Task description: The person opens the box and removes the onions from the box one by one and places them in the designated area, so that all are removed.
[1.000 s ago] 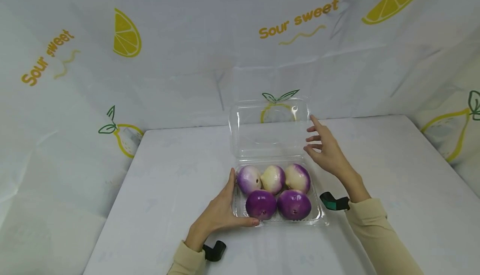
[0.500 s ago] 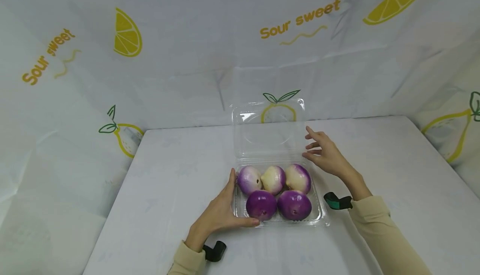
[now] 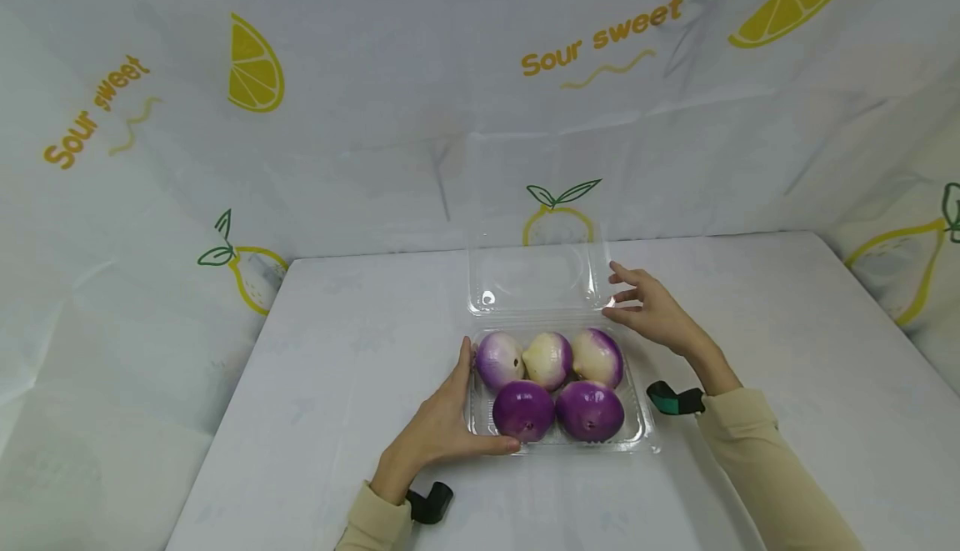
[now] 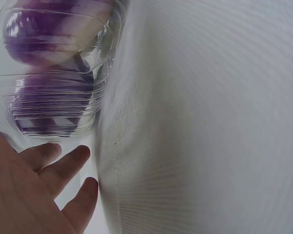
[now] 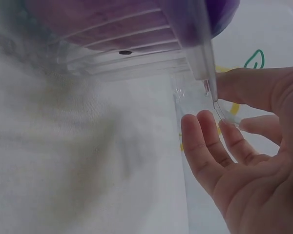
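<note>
Left hand [image 3: 438, 428] spread against container [image 3: 637, 428]; right hand [image 3: 652, 311] loose at lid [image 3: 534, 280], neither gripping. Springy hinge [image 3: 540, 318] could swing lid toward table's far edge [image 3: 375, 256].

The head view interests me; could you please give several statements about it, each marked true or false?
1. The clear container holds five round vegetables. True.
2. The clear lid is closed over them. False: it is open, on the far side of the vegetables.
3. The left hand is at the container's left side. True.
4. The right hand is in among the vegetables. False: it is by the lid's right edge.
5. The two front vegetables look mostly purple. True.
6. The tabletop is black. False: it is white.
</note>
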Demonstrator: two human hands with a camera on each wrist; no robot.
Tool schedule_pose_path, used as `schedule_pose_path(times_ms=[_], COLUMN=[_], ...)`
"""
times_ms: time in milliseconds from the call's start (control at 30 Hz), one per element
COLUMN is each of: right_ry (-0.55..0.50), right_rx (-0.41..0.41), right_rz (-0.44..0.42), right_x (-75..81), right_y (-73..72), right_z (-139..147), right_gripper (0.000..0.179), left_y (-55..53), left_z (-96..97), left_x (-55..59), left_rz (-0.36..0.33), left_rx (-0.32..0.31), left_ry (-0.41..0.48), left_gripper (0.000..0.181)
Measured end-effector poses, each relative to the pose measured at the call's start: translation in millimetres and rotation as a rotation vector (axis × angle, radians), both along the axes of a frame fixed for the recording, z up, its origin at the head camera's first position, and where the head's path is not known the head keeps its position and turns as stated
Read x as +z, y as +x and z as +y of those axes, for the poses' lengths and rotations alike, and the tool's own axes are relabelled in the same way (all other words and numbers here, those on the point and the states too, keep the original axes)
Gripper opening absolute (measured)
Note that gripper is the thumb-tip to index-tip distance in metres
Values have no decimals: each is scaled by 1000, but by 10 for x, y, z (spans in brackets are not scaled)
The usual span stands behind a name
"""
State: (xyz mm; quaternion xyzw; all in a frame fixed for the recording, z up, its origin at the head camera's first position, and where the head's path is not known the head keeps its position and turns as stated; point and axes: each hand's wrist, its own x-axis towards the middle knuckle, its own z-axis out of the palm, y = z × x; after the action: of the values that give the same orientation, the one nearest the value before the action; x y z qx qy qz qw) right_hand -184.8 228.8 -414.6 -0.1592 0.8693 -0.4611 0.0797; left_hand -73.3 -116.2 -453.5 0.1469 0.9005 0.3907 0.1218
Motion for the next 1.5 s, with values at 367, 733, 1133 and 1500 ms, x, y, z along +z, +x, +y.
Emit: schedule_pose_path(times_ms=[367,733,1133,1500], right_ry=[-7,-2,64,43], right_rx=[31,16,-88,-111], right_rz=[-138,-181,41,202], right_x=[-65,-110,-64,108], right_y=[-34,-27,96,308], right_z=[37,34,-13,-39], right_gripper=[70,68,62,47], left_y=[-4,-8,-7,-15], left_z=[-1,-3,3,3], left_x=[-4,-11,0,17], left_rz=[-10,-9,3,3], left_rx=[-1,2,8,8], left_ry=[-9,-10,-25,-24], left_gripper=[148,148,148,148])
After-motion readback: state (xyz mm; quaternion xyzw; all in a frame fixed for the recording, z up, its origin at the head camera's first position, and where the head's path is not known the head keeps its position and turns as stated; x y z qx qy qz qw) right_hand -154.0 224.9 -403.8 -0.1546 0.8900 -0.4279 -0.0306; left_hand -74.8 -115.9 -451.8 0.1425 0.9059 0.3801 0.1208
